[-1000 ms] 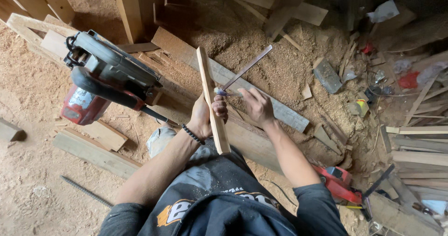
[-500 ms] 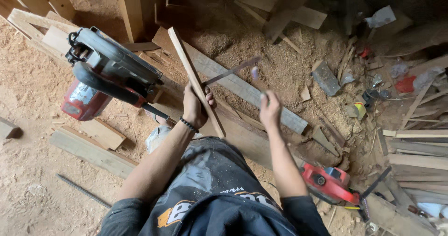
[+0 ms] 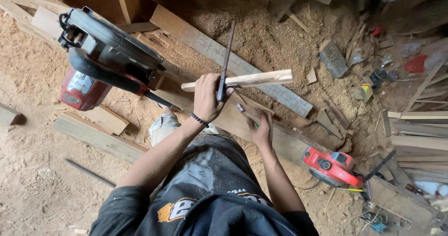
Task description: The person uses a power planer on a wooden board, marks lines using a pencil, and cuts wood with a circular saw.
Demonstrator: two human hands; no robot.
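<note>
My left hand (image 3: 206, 97) grips a thin pale wood strip (image 3: 259, 78) that lies level, pointing right. The same hand presses a dark metal square (image 3: 227, 54) across the strip, with its blade running up and away from me. My right hand (image 3: 260, 125) is lower and to the right, just below the strip. It holds a short pencil (image 3: 241, 109) with the tip pointing up-left toward the strip. Both hands hover over a wide board (image 3: 284, 140) in front of my knees.
A black and red circular saw (image 3: 105, 54) sits at the upper left, close to my left forearm. A red power tool (image 3: 332, 166) lies at the right. A long grey plank (image 3: 261, 79), offcuts and sawdust cover the ground. Stacked timber (image 3: 420, 138) lines the right side.
The wood strip swung from a steep slant to level. The metal square moved into my left hand, against the strip. My right hand dropped lower, now holding the pencil.
</note>
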